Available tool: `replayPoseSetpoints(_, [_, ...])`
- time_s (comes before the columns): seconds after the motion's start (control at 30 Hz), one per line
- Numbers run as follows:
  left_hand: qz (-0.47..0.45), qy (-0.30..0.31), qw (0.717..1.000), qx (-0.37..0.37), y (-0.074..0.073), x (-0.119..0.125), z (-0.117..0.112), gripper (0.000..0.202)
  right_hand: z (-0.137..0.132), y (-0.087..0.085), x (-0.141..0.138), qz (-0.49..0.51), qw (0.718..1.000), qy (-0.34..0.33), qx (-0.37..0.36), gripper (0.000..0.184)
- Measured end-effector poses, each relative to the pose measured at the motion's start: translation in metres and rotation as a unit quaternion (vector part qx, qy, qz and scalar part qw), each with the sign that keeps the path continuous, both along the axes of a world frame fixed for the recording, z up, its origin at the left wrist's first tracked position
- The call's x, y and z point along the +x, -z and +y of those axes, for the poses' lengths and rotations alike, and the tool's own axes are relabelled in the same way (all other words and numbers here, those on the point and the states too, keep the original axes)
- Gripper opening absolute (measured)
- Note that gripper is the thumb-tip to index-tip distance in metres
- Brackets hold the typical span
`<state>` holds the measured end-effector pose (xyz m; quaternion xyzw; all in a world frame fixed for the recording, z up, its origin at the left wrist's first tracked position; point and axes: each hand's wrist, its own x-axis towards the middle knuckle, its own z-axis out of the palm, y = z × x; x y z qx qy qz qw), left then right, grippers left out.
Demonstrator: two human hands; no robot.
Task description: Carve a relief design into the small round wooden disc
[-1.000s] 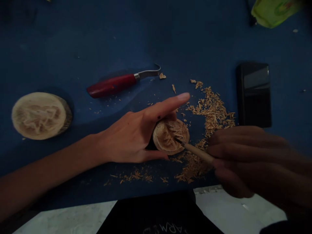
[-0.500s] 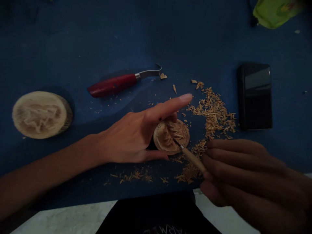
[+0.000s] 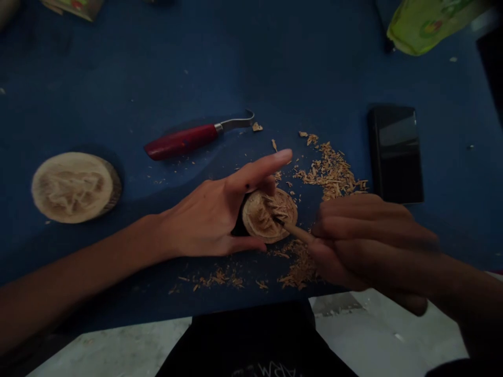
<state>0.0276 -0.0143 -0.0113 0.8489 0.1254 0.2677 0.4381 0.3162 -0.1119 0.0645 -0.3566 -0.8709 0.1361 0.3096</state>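
Observation:
A small round wood slice (image 3: 257, 226) lies on the blue table, its top carved rough and hollow. My left hand (image 3: 214, 217) braces it from the left, with the index finger stretched out beyond it and the thumb along its near edge. In my closed right hand (image 3: 365, 241) is a wood-handled carving gouge (image 3: 299, 232), whose dark tip touches the carved face. The end of its handle sticks out below my palm. My curled left fingers are partly hidden.
Wood shavings (image 3: 332, 170) are scattered around the slice. A red-handled hook knife (image 3: 184, 142) lies beyond my left hand, a larger carved wood slice (image 3: 73, 188) at left. A black box-like object (image 3: 396, 154) sits right, a green packet (image 3: 428, 26) at the far right.
My right hand has rolled over and moved up and left, gripping the gouge closer to its tip. The view has shifted slightly; my left hand stays at the slice.

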Motion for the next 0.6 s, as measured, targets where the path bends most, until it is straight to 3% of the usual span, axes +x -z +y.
replayPoseSetpoints(0.1, [0.005,-0.002,1.0,0.003,0.001,0.0,0.0,0.118,0.008,0.002,0.003,0.05,0.998,-0.029,-0.032,0.05])
replayPoseSetpoints(0.23, [0.001,0.007,1.0,0.009,0.0,0.001,0.001,0.119,0.012,0.007,0.009,0.092,0.99,0.019,-0.107,0.041])
replayPoseSetpoints(0.37, [-0.007,0.014,1.0,0.005,0.002,0.001,0.002,0.123,0.019,0.019,0.008,0.167,0.977,0.084,-0.102,0.039])
replayPoseSetpoints(0.6, [0.0,0.014,1.0,-0.006,0.005,0.003,0.002,0.13,0.01,0.02,0.007,0.14,0.964,0.174,-0.142,0.037])
